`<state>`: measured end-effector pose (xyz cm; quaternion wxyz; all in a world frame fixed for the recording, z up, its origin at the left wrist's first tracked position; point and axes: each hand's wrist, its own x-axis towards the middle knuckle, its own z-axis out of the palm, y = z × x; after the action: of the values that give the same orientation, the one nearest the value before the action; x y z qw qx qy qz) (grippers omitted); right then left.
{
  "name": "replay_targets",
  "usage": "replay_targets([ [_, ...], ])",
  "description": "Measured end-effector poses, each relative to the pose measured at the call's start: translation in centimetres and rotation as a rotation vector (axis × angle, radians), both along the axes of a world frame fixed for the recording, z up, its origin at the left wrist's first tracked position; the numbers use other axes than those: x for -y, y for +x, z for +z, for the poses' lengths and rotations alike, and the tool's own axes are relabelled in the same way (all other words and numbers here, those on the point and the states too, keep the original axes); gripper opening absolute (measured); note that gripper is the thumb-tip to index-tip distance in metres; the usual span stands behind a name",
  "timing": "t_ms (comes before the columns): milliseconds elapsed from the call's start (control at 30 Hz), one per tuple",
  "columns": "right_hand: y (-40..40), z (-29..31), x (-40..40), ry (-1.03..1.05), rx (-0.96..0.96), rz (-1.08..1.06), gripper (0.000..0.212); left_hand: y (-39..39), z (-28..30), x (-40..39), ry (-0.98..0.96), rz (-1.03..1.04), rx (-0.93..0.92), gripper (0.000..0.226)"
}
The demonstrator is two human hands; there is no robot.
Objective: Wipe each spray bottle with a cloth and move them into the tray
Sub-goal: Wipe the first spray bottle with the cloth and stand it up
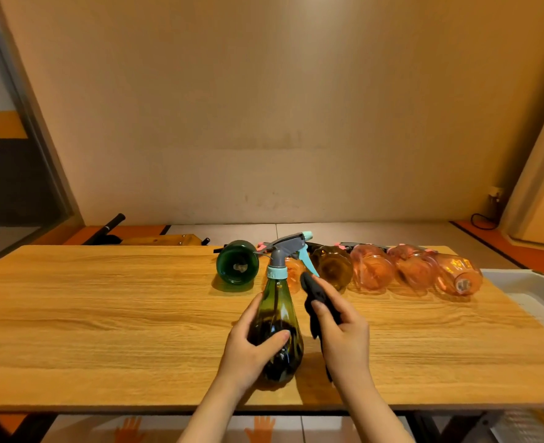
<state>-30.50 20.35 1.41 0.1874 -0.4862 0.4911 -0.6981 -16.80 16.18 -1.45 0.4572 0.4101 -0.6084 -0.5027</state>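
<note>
My left hand [251,340] grips the lower body of an olive-green spray bottle [278,302] with a grey and teal trigger head, held upright above the table. My right hand [344,330] holds a dark cloth [317,294] just to the right of the bottle's neck, apart from it. Behind them, several spray bottles lie on their sides in a row: a dark green one [238,266], a brown one [334,266] and pink ones [373,270]. A white tray [520,286] sits at the table's right end.
The wooden table [104,314] stretches wide to the left. Behind its far edge lie a black handle [112,223] and a yellowish object [165,240] on the floor. A wall stands close behind.
</note>
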Motion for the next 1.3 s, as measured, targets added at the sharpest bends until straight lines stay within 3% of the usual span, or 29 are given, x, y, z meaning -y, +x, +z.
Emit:
replay_targets([
  [233, 1.0, 1.1, 2.3, -0.009, -0.108, 0.001, 0.052, -0.4, -0.3, -0.2, -0.007, -0.063, -0.052, 0.067],
  [567, 0.1, 0.5, 1.7, -0.179, -0.434, -0.071, 0.047, -0.6, -0.4, 0.3, -0.071, -0.103, -0.016, 0.069],
  [867, -0.6, 0.5, 1.4, -0.051, -0.213, -0.037, 0.053, -0.2, 0.1, 0.2, -0.055, -0.339, 0.037, 0.075],
  [1033, -0.2, 0.5, 1.1, -0.028, -0.12, -0.015, 0.052, -1.4, -0.5, -0.4, -0.097, -0.233, 0.019, 0.081],
  [1167, -0.5, 0.2, 0.8, 0.003, -0.029, -0.005, 0.049, -1.9, -0.4, -0.5, -0.259, -0.055, 0.208, 0.09],
  [1300, -0.7, 0.1, 0.7, 0.016, 0.025, -0.002, 0.048, -2.0, -0.6, -0.4, -0.262, -0.089, 0.266, 0.089],
])
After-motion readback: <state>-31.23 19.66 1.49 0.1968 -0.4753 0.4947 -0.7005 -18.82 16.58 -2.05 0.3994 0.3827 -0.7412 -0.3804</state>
